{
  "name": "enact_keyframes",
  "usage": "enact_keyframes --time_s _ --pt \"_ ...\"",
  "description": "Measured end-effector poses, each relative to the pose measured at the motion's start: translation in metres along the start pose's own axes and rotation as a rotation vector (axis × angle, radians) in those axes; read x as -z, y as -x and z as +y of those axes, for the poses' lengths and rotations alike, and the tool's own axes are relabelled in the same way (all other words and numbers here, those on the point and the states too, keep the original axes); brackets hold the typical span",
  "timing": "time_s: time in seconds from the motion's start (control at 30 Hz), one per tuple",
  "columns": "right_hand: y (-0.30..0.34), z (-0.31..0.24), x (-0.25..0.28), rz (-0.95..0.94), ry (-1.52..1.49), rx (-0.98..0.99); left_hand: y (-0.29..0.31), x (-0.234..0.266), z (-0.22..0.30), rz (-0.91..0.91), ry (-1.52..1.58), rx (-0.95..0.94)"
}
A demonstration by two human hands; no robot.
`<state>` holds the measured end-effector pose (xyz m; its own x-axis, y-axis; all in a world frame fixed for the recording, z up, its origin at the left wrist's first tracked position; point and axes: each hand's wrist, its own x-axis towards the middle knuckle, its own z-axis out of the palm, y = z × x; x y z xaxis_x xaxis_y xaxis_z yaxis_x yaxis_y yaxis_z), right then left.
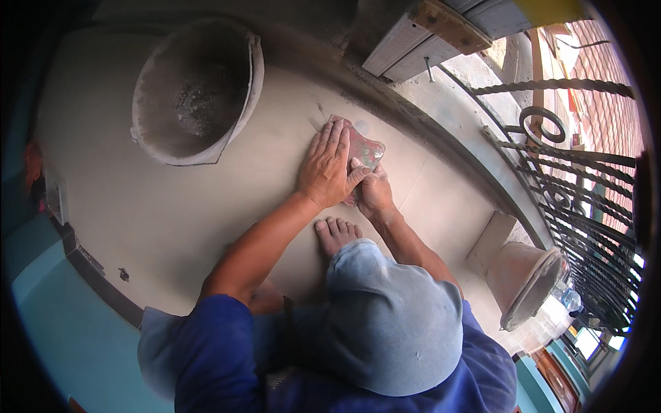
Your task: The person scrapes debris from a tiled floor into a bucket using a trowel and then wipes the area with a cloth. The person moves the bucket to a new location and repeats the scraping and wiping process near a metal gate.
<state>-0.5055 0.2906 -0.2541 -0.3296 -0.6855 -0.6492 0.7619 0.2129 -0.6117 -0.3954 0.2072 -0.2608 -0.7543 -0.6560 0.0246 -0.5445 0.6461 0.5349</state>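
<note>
On the beige tiled floor [275, 89] lies a flat, worn red piece [366, 146] with a wavy edge and grey-green smears. Its exact kind I cannot make out. My left hand [325, 165] lies flat along its left side, fingers stretched out and thumb pointing toward the other hand. Closed around its near right edge is my right hand [375, 191], with the fingers partly hidden beneath. My bare foot [337, 233] rests on the tiles just below both hands.
A large dusty bucket [148, 103] stands at the far left, with pale residue inside. At the right, another bucket [502, 275] leans beside a twisted metal railing [578, 165]. A raised ledge [441, 127] borders the floor, with a board [420, 41] jutting above it.
</note>
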Motion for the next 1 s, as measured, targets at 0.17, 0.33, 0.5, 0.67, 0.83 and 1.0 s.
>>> enact_keyframes --time_s 0.17,0.33,0.5,0.67,0.83,1.0 --pt "0.033 -0.046 -0.043 -0.14 -0.019 0.084 -0.01 0.068 0.028 0.211 -0.023 -0.057" --pt "0.037 -0.115 -0.129 -0.452 0.166 0.249 -0.032 0.161 0.024 0.548 -0.282 -0.069" --pt "0.018 -0.146 -0.215 -0.528 0.836 0.517 -0.031 0.203 -0.027 0.627 0.27 0.251" --pt "0.041 -0.175 -0.181 -0.512 0.867 0.62 -0.002 0.207 -0.062 0.755 0.562 0.367" --pt "0.019 -0.165 -0.122 -0.388 1.35 0.731 0.008 0.221 -0.054 0.826 0.444 0.202" --pt "-0.04 -0.111 -0.105 -0.204 2.189 0.61 0.004 0.218 -0.038 0.783 0.301 0.031"
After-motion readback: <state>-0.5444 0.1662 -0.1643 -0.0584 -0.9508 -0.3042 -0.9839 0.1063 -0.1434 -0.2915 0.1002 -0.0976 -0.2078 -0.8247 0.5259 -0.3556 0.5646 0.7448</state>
